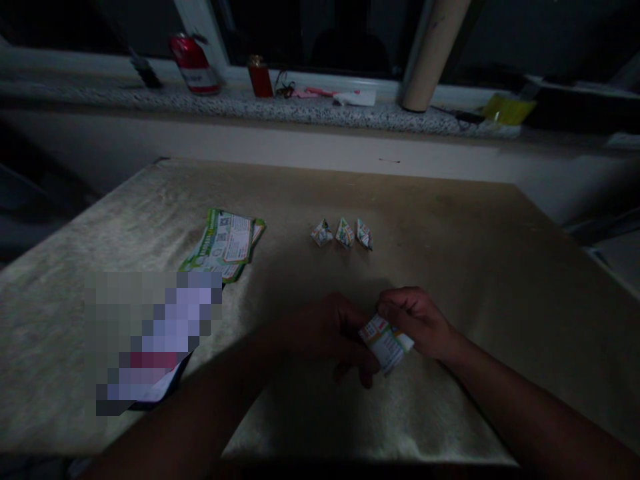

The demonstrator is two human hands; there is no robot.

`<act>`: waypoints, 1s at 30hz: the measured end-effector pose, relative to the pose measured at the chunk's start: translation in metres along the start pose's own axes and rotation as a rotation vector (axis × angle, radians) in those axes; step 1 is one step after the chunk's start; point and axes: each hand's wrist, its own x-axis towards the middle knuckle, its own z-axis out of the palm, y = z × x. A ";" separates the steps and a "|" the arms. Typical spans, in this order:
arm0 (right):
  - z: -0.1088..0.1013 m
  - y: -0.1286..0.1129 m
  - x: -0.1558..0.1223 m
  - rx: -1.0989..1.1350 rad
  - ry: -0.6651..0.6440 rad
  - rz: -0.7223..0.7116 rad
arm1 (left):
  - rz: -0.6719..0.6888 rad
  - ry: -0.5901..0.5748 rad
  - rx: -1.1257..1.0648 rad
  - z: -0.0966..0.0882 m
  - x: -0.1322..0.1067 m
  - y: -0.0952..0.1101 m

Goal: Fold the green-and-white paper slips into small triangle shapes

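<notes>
Between my two hands is a small folded piece of printed paper [387, 343], white with green, orange and red print. My left hand [345, 340] grips its left edge, fingers bent around it and partly in shadow. At the upper right corner, my right hand [415, 320] pinches the paper between thumb and fingers. Beyond my hands, three small folded paper shapes stand in a row: a left one [322, 233], a middle one [345, 233] and a right one [365, 235]. They carry similar print.
Green printed leaflets [225, 240] lie stacked at left on the cloth-covered table [475, 267]. Nearer me is a pixelated phone-like device [170, 340]. The windowsill [240, 107] behind holds a red can [195, 67], a red-orange bottle [260, 77] and a cardboard tube [435, 53].
</notes>
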 end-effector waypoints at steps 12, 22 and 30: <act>0.001 -0.002 -0.002 -0.012 -0.030 -0.043 | 0.005 0.056 0.044 0.003 0.001 0.002; 0.000 -0.003 -0.001 0.000 0.009 -0.019 | 0.031 0.053 -0.020 0.001 0.000 -0.002; 0.000 0.000 0.001 -0.113 0.178 -0.119 | 0.057 0.149 -0.060 -0.009 0.005 -0.008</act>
